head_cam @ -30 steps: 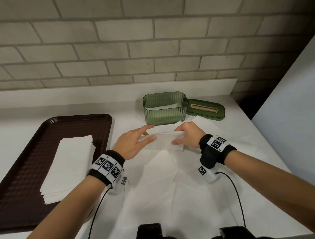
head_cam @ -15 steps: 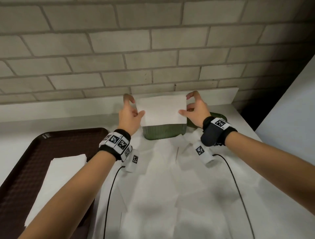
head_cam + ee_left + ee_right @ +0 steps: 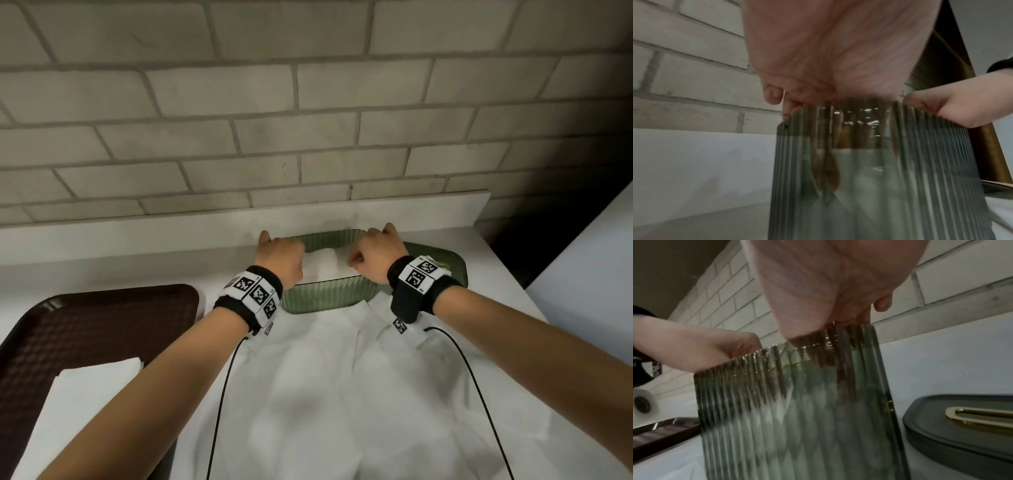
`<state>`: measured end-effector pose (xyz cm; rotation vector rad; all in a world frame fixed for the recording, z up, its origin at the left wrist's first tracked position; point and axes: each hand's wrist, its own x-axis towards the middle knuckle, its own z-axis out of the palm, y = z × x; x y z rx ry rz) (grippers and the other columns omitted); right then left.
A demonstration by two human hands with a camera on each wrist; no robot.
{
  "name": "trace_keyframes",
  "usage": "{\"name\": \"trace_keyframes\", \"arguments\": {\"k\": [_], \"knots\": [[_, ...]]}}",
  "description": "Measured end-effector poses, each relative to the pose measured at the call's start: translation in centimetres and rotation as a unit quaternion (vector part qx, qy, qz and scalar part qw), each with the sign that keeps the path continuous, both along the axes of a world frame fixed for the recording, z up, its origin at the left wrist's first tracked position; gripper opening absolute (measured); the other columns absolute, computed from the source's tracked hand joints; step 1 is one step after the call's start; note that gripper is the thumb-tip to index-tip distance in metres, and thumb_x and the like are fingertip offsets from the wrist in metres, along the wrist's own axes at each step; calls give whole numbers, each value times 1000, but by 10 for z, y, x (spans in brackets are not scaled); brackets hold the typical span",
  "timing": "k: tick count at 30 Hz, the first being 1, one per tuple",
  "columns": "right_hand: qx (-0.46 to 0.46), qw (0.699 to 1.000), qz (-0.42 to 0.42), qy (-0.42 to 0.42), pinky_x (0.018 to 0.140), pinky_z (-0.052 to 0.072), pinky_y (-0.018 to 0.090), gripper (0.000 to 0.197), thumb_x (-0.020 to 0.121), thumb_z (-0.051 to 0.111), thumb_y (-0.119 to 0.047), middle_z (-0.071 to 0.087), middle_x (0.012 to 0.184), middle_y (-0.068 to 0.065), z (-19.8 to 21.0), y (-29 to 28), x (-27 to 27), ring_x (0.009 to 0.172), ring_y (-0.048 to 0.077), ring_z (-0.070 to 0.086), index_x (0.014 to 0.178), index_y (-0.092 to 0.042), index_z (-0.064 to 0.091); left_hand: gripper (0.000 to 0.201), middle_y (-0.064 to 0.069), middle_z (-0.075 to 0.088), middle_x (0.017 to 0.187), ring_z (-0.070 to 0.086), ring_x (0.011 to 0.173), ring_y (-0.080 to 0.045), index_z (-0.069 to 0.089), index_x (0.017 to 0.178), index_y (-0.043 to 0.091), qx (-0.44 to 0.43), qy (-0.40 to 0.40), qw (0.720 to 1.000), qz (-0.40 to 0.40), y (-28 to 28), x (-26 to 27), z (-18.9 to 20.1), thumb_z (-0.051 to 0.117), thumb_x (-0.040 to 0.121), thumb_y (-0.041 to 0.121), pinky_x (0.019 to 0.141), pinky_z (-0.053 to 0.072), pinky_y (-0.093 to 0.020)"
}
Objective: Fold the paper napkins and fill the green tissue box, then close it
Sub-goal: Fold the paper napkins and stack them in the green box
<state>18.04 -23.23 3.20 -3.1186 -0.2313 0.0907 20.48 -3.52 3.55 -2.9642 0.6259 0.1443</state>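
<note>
The green ribbed tissue box [image 3: 327,296] stands open at the back of the counter. Both hands reach into it from above, lowering a folded white napkin [image 3: 322,265] between them. My left hand [image 3: 281,258] holds the napkin's left end, one finger sticking out past the rim. My right hand [image 3: 373,255] pinches the right end, thumb curled onto the paper. In the left wrist view, fingers [image 3: 825,170] show through the box wall [image 3: 910,178], converging downward. The right wrist view shows the same box [image 3: 797,418] with the right hand's fingers blurred inside. The green lid [image 3: 953,434] with a gold slot lies to its right.
A brown tray [image 3: 85,325] at the left holds a stack of unfolded napkins [image 3: 96,407]. White paper sheets [image 3: 342,394] are spread on the counter in front of the box. A brick wall and a white ledge [image 3: 205,222] lie just behind it; a white panel [image 3: 582,267] stands at the right.
Both hands lifted the folded napkin off the counter, carried it up over the box, and have now lowered it into the box. The head view has moved closer.
</note>
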Motion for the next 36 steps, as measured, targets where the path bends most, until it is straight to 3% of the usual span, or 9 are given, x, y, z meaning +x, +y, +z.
{"name": "trace_keyframes", "arguments": {"k": [3,5,10,14,19,24,28,33,36], "knots": [[-62,998,14,30,94,24,40,28,88,43,-29,55,72,1,4,3,0,91,23,51,68,-22,61,23,3,53,63,48,65,-18,51,62,19,35,34,999,-7,-3,-1,2,47,83,11,106,21,-45],[-103,994,31,24,95,23,42,35,90,38,-34,46,66,0,8,4,-4,90,23,44,59,-20,50,33,1,48,63,45,70,-19,48,59,18,44,21,999,-18,-2,-2,3,42,90,25,101,23,-45],[-77,993,86,-27,94,22,41,58,88,18,-43,58,78,1,13,7,-13,90,21,42,69,-13,63,48,-7,51,83,37,85,-23,55,65,13,4,-33,998,-61,6,-8,7,26,94,38,87,27,-42],[-87,985,102,111,116,9,48,63,100,12,-40,54,63,3,4,16,-19,89,22,53,75,-11,62,49,-3,47,67,41,88,-23,42,57,16,86,44,992,-80,7,-16,3,18,97,33,97,21,-47],[-25,989,68,132,120,-2,48,77,99,2,-55,58,58,2,5,17,-22,76,11,58,56,-15,53,52,-6,54,65,48,80,-22,49,62,11,57,81,994,-48,5,-25,5,17,97,31,107,14,-57],[27,996,68,-43,116,10,42,77,96,11,-55,66,65,1,23,2,-33,82,16,59,62,-14,66,39,-4,58,75,52,87,-24,52,60,14,-85,-47,995,-33,18,-43,17,36,91,30,98,26,-50],[105,980,71,-151,104,32,40,41,93,41,-44,63,67,-2,33,-7,-64,69,20,52,64,-21,60,18,3,64,101,54,97,-23,66,77,18,-166,-148,974,-29,32,-75,7,51,86,25,89,32,-41],[169,981,71,-62,83,47,32,14,84,64,-30,71,79,-3,29,0,-111,76,18,63,77,-20,72,18,-2,40,143,50,117,-29,70,100,14,-151,-45,988,-7,51,-107,-22,64,83,14,87,44,-40],[186,981,55,13,70,50,31,10,82,66,-27,71,81,-5,19,10,-135,75,15,63,77,-21,72,30,-4,37,146,44,123,-29,67,112,13,-168,-41,985,-2,56,-126,-30,66,82,14,94,45,-44]]}}
